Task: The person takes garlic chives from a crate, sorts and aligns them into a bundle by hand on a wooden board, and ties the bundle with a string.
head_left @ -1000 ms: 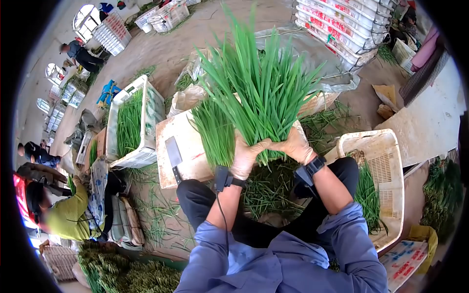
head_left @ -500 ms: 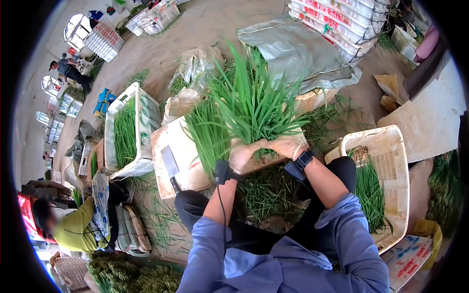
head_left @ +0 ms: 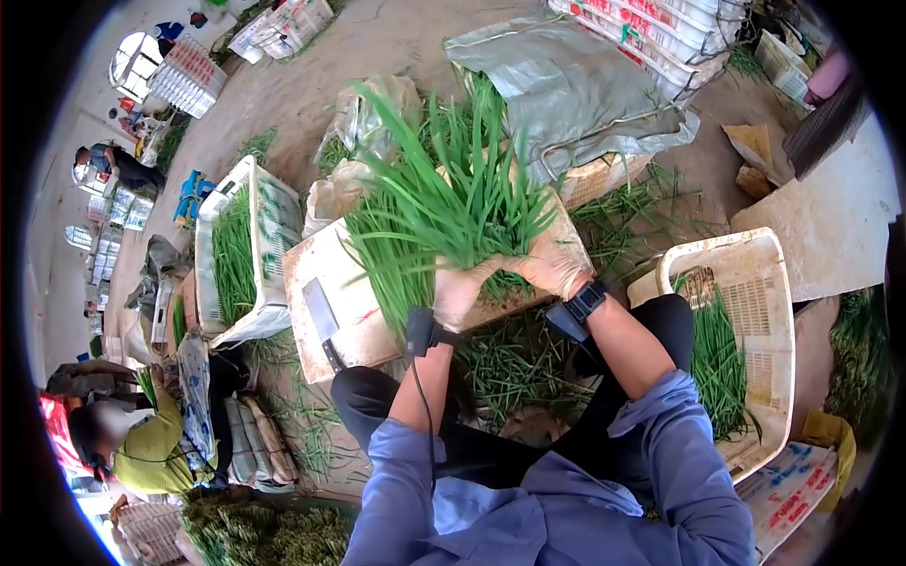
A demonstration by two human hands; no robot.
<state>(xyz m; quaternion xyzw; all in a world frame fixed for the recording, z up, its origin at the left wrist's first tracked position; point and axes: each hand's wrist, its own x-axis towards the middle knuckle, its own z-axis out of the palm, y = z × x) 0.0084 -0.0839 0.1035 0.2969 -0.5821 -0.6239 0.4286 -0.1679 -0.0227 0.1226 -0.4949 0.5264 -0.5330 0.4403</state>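
Observation:
A thick bunch of garlic chives [head_left: 458, 203] is gripped at its lower end by both of my hands, its leaves fanning up and to the left. My left hand [head_left: 460, 291], in a thin pale glove, is closed around the left side of the base. Closed on the right side is my right hand [head_left: 552, 265], also gloved, with its fingers partly hidden by the leaves. More chives [head_left: 382, 255] lie on the white cutting board [head_left: 316, 253], left of the bunch. A cleaver [head_left: 322, 316] rests flat near the board's left edge.
White crates of chives stand on both sides, a left crate [head_left: 274, 255] and a right crate [head_left: 769, 349]. Loose leaves [head_left: 514, 373] litter the floor between my knees. A grey sheet [head_left: 566, 94] covers a basket beyond the board. A co-worker [head_left: 156, 448] sits at lower left.
The bunch has tipped to the left, its leaf tips swinging that way. My right hand has turned to show more of its back, while both hands stay closed at the base.

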